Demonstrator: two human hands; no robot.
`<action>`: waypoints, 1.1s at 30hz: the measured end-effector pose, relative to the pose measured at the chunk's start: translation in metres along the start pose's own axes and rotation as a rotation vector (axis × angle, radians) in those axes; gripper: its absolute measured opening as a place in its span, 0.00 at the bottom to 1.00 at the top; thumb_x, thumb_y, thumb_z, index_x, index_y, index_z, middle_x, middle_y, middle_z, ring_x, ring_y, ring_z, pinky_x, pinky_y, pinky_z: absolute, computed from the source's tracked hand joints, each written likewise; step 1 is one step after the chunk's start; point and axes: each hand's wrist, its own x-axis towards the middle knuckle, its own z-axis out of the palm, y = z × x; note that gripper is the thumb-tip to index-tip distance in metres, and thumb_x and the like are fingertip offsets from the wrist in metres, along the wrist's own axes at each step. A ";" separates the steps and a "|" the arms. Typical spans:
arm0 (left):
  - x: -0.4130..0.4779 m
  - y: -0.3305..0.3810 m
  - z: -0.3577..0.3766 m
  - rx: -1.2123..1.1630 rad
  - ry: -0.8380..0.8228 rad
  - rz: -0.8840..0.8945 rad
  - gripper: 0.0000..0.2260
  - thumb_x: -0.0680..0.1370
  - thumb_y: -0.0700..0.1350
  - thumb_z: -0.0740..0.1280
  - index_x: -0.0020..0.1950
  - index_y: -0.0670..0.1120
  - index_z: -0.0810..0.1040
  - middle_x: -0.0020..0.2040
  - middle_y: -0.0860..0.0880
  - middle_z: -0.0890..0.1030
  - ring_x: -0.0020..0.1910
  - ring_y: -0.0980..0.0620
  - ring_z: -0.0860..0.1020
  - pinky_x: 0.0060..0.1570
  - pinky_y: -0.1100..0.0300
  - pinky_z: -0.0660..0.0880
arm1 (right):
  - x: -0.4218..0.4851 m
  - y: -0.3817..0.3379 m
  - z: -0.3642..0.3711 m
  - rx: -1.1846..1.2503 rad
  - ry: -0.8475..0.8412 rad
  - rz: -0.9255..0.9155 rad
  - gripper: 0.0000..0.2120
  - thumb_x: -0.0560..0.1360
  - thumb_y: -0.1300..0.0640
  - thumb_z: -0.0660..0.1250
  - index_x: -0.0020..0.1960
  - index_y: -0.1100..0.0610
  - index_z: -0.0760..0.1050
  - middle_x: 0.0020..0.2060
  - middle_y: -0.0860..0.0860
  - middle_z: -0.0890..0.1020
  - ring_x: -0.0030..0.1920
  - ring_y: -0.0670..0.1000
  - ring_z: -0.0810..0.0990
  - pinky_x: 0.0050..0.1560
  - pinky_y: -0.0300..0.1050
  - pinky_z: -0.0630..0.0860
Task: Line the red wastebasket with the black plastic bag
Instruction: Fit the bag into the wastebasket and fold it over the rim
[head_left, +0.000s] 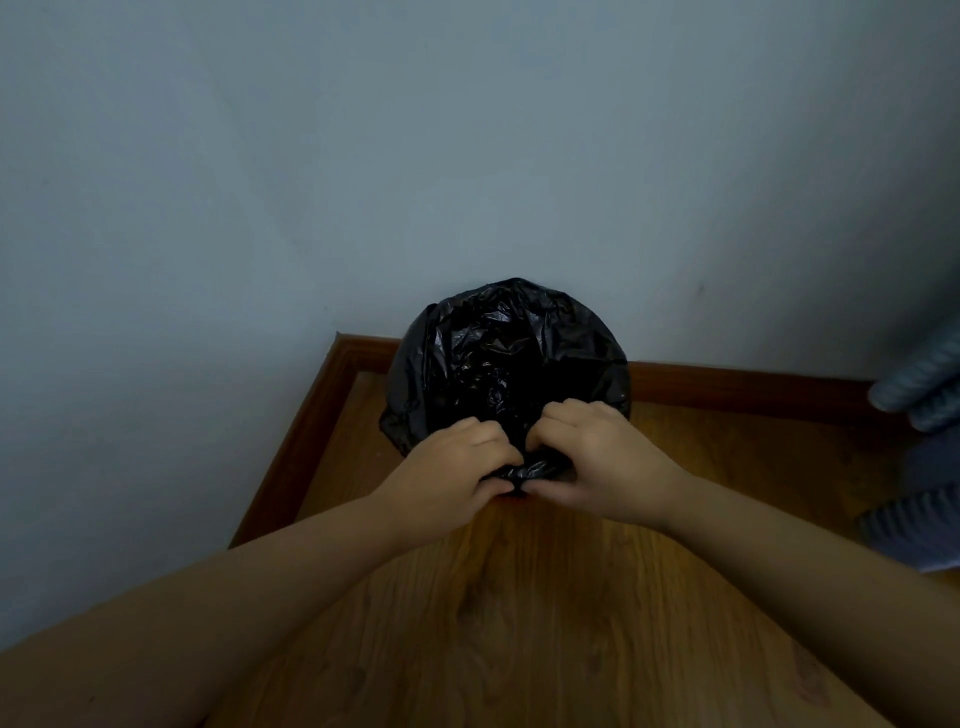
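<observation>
A crinkled black plastic bag (506, 364) is spread over a round wastebasket in the room's corner and covers it wholly, so no red shows. The bag dips into the basket's opening and drapes over the rim. At the near edge of the rim, my left hand (457, 467) and my right hand (597, 457) sit side by side, fingers curled, each pinching a gathered fold of the bag's edge between them.
The basket stands on a wooden floor (519, 597) against a pale blue-grey wall (467, 156), with a wooden skirting board (727, 382) along the wall. Grey fabric or bedding (919, 415) juts in at the right edge.
</observation>
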 end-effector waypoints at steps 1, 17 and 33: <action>-0.001 0.000 0.000 -0.004 -0.005 0.001 0.08 0.72 0.38 0.69 0.51 0.41 0.79 0.45 0.44 0.79 0.44 0.47 0.74 0.44 0.59 0.70 | -0.001 0.002 -0.004 0.011 -0.004 -0.005 0.13 0.69 0.47 0.70 0.47 0.54 0.75 0.42 0.50 0.76 0.45 0.49 0.73 0.47 0.45 0.67; -0.006 -0.023 -0.013 0.131 -0.013 -0.001 0.09 0.71 0.38 0.70 0.50 0.43 0.77 0.47 0.45 0.79 0.46 0.46 0.75 0.46 0.57 0.70 | -0.001 0.002 0.000 -0.047 -0.084 -0.015 0.06 0.73 0.59 0.66 0.49 0.59 0.76 0.44 0.55 0.78 0.46 0.54 0.75 0.44 0.46 0.72; -0.007 -0.012 -0.006 0.152 -0.002 0.034 0.09 0.66 0.31 0.70 0.42 0.42 0.76 0.39 0.45 0.78 0.38 0.46 0.76 0.38 0.54 0.73 | -0.008 0.000 -0.012 -0.001 -0.020 -0.100 0.09 0.70 0.54 0.71 0.45 0.59 0.76 0.40 0.54 0.78 0.41 0.53 0.77 0.41 0.48 0.73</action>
